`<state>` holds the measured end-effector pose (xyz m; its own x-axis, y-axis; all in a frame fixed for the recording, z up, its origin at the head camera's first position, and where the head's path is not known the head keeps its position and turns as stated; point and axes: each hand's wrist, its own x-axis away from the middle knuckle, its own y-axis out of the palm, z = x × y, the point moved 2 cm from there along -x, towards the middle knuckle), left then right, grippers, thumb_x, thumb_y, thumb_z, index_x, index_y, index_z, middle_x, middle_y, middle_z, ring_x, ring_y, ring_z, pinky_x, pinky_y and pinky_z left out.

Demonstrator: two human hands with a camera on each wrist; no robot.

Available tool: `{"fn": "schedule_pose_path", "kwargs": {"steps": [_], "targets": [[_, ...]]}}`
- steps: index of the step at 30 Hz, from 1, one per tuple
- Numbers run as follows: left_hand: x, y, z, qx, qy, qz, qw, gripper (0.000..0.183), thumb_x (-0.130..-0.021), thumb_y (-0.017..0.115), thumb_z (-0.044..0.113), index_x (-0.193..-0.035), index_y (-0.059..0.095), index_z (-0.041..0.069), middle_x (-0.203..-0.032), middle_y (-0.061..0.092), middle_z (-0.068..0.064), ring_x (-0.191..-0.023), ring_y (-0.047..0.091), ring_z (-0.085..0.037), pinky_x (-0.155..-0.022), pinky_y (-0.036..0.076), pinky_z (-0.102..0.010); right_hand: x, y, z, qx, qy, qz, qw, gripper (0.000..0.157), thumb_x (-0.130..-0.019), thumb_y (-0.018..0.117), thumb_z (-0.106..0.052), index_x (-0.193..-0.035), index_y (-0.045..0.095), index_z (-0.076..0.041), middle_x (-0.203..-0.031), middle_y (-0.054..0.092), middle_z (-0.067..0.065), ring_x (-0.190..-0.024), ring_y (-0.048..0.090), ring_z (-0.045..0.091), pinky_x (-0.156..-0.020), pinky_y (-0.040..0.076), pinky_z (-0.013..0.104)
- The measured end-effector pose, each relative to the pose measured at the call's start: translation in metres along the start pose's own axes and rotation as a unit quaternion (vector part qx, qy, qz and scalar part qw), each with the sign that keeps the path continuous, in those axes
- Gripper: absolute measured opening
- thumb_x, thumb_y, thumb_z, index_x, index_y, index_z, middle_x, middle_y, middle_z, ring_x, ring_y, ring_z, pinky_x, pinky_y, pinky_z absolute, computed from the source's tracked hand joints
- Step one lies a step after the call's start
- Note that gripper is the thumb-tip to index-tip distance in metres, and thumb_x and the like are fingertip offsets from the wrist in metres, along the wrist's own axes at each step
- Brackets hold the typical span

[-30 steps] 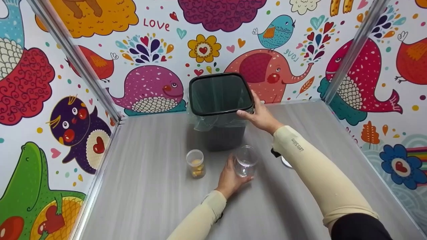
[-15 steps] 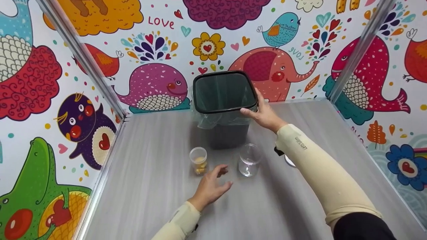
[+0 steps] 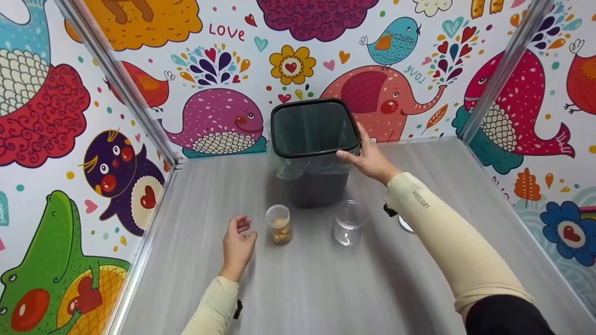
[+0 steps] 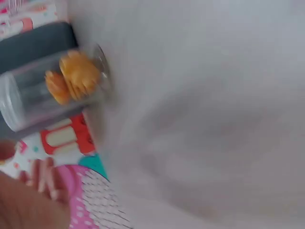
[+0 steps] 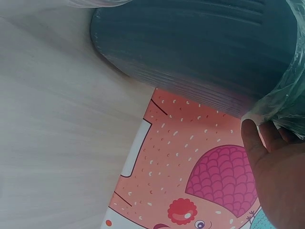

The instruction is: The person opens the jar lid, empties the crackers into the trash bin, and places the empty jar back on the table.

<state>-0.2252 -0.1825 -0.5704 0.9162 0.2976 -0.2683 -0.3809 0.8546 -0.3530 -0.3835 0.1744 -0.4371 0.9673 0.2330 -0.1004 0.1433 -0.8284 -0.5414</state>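
My left hand point(image 3: 238, 246) is just left of a clear plastic jar point(image 3: 279, 229) with yellow-orange pieces in its lower part. Its fingers are loosely bent and hold nothing. In the left wrist view the jar point(image 4: 28, 93) has no lid, and the hand point(image 4: 33, 202) is apart from it. With thumb on the front rim and fingers along the right side, my right hand point(image 3: 371, 160) grips the corner of a dark trash bin point(image 3: 321, 188) lined with a thin green bag point(image 3: 291, 168). The right wrist view shows its fingers point(image 5: 255, 138) against the bag's edge.
Right of the filled jar stands a wider clear jar point(image 3: 348, 229), with nothing seen inside. A white round thing point(image 3: 406, 225) lies partly hidden under my right forearm. Patterned walls with metal posts point(image 3: 496, 70) enclose the grey tabletop point(image 3: 195, 200).
My left hand has let go of the wider clear jar and moved left, past the filled jar to its far side. The right hand stays on the bin. The view has shifted slightly.
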Motion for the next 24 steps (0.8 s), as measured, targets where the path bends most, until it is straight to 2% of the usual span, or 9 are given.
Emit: {"fn": "schedule_pose_path", "kwargs": {"steps": [2,5,7,10,13,18,24], "targets": [[-0.003,0.003,-0.007,-0.005,-0.021,-0.045,0.9987,0.059,-0.077,0.068,-0.007,-0.133,0.048,-0.006,-0.127,0.059,-0.024,-0.119,0.057,-0.039,-0.098,0.046,-0.05,0.0,0.0,0.001,-0.001,0.004,0.001,1.0,0.118,-0.075,0.071,-0.071,-0.16,0.001,-0.026,-0.164,0.013,0.006,-0.148,0.018,0.03,-0.113,0.022,0.061],[-0.006,0.015,-0.013,-0.014,-0.027,-0.117,0.9927,0.084,-0.074,0.078,-0.003,-0.145,0.033,-0.008,-0.143,0.045,-0.03,-0.133,0.043,-0.044,-0.108,0.036,-0.054,0.0,0.0,0.001,-0.003,0.004,0.004,1.0,0.119,-0.075,0.071,-0.071,-0.16,0.002,-0.026,-0.164,0.014,0.006,-0.147,0.019,0.03,-0.112,0.022,0.062],[-0.006,0.024,-0.014,-0.023,-0.03,-0.148,0.9882,0.096,-0.072,0.084,0.003,-0.149,0.027,-0.007,-0.148,0.039,-0.031,-0.136,0.039,-0.045,-0.11,0.033,-0.053,0.0,0.0,0.001,-0.004,0.001,0.006,1.0,0.118,-0.075,0.071,-0.071,-0.16,0.002,-0.026,-0.164,0.015,0.006,-0.147,0.019,0.03,-0.113,0.022,0.061],[-0.006,0.037,-0.013,-0.032,-0.041,-0.174,0.9834,0.107,-0.07,0.09,0.011,-0.152,0.023,-0.004,-0.152,0.034,-0.029,-0.139,0.035,-0.043,-0.112,0.03,-0.053,0.0,0.0,0.001,-0.004,-0.002,0.005,1.0,0.118,-0.075,0.071,-0.07,-0.16,0.003,-0.025,-0.163,0.015,0.006,-0.147,0.019,0.03,-0.113,0.021,0.062],[-0.004,0.046,-0.01,-0.043,-0.061,-0.182,0.9805,0.11,-0.069,0.092,0.017,-0.153,0.023,-0.001,-0.151,0.038,-0.026,-0.138,0.038,-0.04,-0.111,0.03,-0.053,0.0,0.001,0.001,-0.005,-0.001,0.005,1.0,0.118,-0.075,0.071,-0.07,-0.16,0.003,-0.025,-0.163,0.016,0.006,-0.147,0.02,0.03,-0.112,0.021,0.062],[-0.003,0.057,-0.01,-0.047,-0.065,-0.168,0.9825,0.111,-0.067,0.093,0.024,-0.152,0.027,-0.002,-0.138,0.05,-0.025,-0.127,0.049,-0.04,-0.106,0.037,-0.053,-0.001,0.002,0.001,-0.008,-0.015,0.01,1.0,0.114,-0.077,0.072,-0.066,-0.16,0.005,-0.026,-0.162,0.019,0.006,-0.146,0.022,0.028,-0.113,0.021,0.062],[-0.003,0.061,-0.016,-0.044,-0.061,-0.144,0.9867,0.099,-0.068,0.093,0.027,-0.145,0.038,-0.002,-0.133,0.055,-0.023,-0.123,0.053,-0.037,-0.104,0.04,-0.05,-0.001,0.001,0.0,-0.005,-0.019,0.009,1.0,0.112,-0.08,0.073,-0.063,-0.16,0.005,-0.025,-0.163,0.018,0.008,-0.146,0.023,0.029,-0.114,0.022,0.059]]}}
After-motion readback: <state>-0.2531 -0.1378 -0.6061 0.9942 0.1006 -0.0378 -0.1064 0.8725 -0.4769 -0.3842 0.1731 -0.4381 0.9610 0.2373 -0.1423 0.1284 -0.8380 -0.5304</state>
